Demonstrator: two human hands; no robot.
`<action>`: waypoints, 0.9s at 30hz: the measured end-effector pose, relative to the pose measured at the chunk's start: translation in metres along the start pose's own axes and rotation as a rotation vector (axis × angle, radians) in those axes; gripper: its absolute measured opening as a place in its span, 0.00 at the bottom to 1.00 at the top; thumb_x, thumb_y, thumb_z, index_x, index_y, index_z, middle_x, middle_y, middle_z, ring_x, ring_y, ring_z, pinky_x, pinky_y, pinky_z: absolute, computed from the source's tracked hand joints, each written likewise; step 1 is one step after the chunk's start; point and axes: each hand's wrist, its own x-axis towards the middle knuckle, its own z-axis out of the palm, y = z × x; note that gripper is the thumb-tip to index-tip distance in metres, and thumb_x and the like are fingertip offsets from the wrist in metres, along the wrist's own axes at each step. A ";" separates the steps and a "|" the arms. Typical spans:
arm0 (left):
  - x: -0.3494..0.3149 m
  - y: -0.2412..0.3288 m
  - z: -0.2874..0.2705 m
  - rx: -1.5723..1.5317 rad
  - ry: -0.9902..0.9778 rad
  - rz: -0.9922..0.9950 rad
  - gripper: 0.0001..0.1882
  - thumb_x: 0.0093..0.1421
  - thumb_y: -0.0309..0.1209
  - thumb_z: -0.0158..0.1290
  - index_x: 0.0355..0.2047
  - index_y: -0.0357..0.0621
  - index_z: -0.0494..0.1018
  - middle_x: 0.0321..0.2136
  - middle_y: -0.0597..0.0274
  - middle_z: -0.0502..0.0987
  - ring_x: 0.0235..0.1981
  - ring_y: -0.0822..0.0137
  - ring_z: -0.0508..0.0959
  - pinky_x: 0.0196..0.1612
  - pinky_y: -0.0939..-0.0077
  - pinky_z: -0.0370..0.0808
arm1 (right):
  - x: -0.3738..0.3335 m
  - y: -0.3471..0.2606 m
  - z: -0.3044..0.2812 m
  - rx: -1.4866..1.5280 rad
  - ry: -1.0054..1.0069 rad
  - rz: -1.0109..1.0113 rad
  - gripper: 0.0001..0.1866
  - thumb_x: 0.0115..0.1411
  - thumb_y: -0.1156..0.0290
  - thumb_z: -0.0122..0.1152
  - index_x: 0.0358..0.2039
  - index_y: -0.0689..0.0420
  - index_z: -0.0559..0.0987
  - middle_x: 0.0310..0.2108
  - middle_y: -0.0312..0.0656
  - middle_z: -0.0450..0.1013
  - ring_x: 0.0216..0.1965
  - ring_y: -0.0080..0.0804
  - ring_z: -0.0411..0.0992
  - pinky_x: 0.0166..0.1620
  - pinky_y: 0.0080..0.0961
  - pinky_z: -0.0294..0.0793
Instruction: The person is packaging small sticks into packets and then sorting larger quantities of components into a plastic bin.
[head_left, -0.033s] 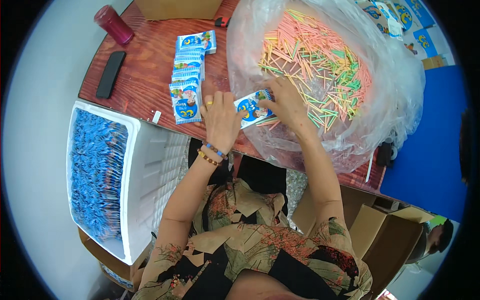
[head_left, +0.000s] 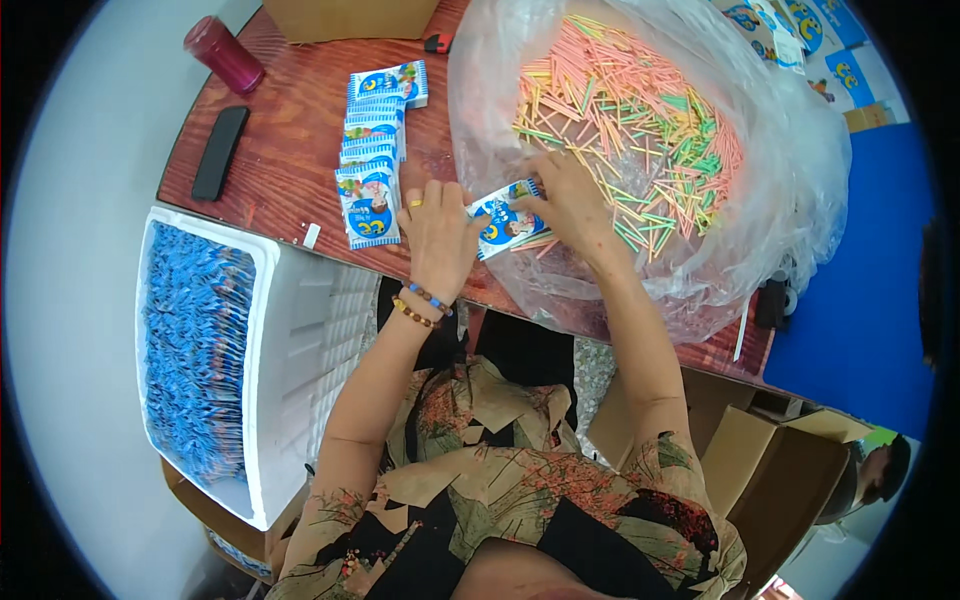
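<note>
A small blue and white printed packet (head_left: pixel 505 222) lies slanted between my hands at the bag's left edge. My left hand (head_left: pixel 440 225), palm down with a ring and two bead bracelets, has its thumb at the packet's left end; its fingers are curled. My right hand (head_left: pixel 568 205) pinches the packet's right end between thumb and fingers. Beside my left hand, an overlapping row of similar packets (head_left: pixel 368 205) runs away from me. Right of the packet, a large clear plastic bag (head_left: pixel 480 110) lies spread with many thin pink, yellow and green sticks (head_left: pixel 600 75) in it.
A white foam box (head_left: pixel 262 380) packed with blue packets stands at the left. On the wooden table (head_left: pixel 290 150) are a black oblong object (head_left: pixel 220 152) and a red jar (head_left: pixel 225 55). A cardboard box (head_left: pixel 350 18) stands behind, and an open carton (head_left: pixel 770 460) sits lower right.
Nearly nothing differs. The view has shifted very slightly; both hands stay at the same packet.
</note>
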 end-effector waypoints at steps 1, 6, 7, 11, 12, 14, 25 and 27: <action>0.003 -0.002 0.005 -0.014 0.020 0.019 0.14 0.46 0.34 0.63 0.31 0.47 0.71 0.33 0.60 0.70 0.39 0.56 0.67 0.39 0.59 0.60 | 0.000 0.003 0.001 -0.001 0.024 0.028 0.15 0.45 0.66 0.68 0.30 0.59 0.75 0.31 0.45 0.70 0.34 0.42 0.70 0.39 0.35 0.69; 0.009 -0.008 0.013 -0.023 0.114 0.151 0.10 0.50 0.35 0.60 0.25 0.46 0.71 0.26 0.62 0.71 0.34 0.57 0.69 0.37 0.61 0.60 | 0.003 0.012 0.001 0.229 -0.021 0.179 0.11 0.47 0.68 0.66 0.27 0.59 0.76 0.29 0.44 0.72 0.34 0.41 0.70 0.37 0.36 0.68; 0.010 -0.008 0.013 -0.012 0.129 0.173 0.08 0.49 0.34 0.61 0.23 0.46 0.73 0.24 0.63 0.72 0.34 0.57 0.70 0.37 0.62 0.61 | 0.003 0.015 0.001 0.295 -0.026 0.180 0.09 0.48 0.69 0.65 0.27 0.58 0.77 0.29 0.44 0.73 0.34 0.41 0.71 0.37 0.36 0.67; 0.013 -0.009 0.007 -0.042 0.163 0.210 0.07 0.51 0.33 0.58 0.22 0.46 0.75 0.23 0.64 0.72 0.31 0.59 0.71 0.36 0.64 0.61 | 0.008 0.013 -0.006 0.164 0.087 0.034 0.05 0.50 0.71 0.63 0.27 0.57 0.78 0.30 0.42 0.74 0.34 0.40 0.71 0.36 0.35 0.67; 0.013 -0.008 0.005 -0.055 0.181 0.220 0.05 0.52 0.32 0.58 0.23 0.46 0.76 0.24 0.64 0.73 0.32 0.60 0.72 0.36 0.64 0.62 | 0.010 0.011 -0.007 0.101 0.151 -0.031 0.05 0.50 0.71 0.62 0.28 0.56 0.78 0.31 0.42 0.74 0.35 0.40 0.71 0.36 0.34 0.67; 0.014 -0.008 0.003 -0.068 0.203 0.230 0.05 0.53 0.32 0.57 0.25 0.45 0.77 0.25 0.64 0.74 0.32 0.61 0.72 0.36 0.65 0.62 | 0.013 0.007 -0.009 0.036 0.215 -0.100 0.05 0.51 0.72 0.62 0.30 0.55 0.79 0.31 0.41 0.74 0.35 0.40 0.72 0.37 0.33 0.67; 0.015 0.006 -0.005 -1.148 0.123 -0.205 0.04 0.58 0.24 0.58 0.34 0.38 0.77 0.30 0.69 0.78 0.32 0.78 0.74 0.34 0.81 0.70 | 0.014 -0.009 -0.017 0.978 -0.024 0.316 0.03 0.56 0.77 0.60 0.31 0.61 0.80 0.27 0.33 0.76 0.28 0.17 0.71 0.32 0.16 0.70; 0.013 0.004 -0.006 -1.209 0.049 -0.254 0.04 0.59 0.24 0.57 0.34 0.37 0.77 0.29 0.69 0.78 0.30 0.81 0.74 0.33 0.84 0.71 | 0.012 -0.012 -0.022 0.958 -0.055 0.315 0.04 0.57 0.75 0.61 0.32 0.62 0.80 0.27 0.33 0.76 0.29 0.15 0.71 0.32 0.16 0.69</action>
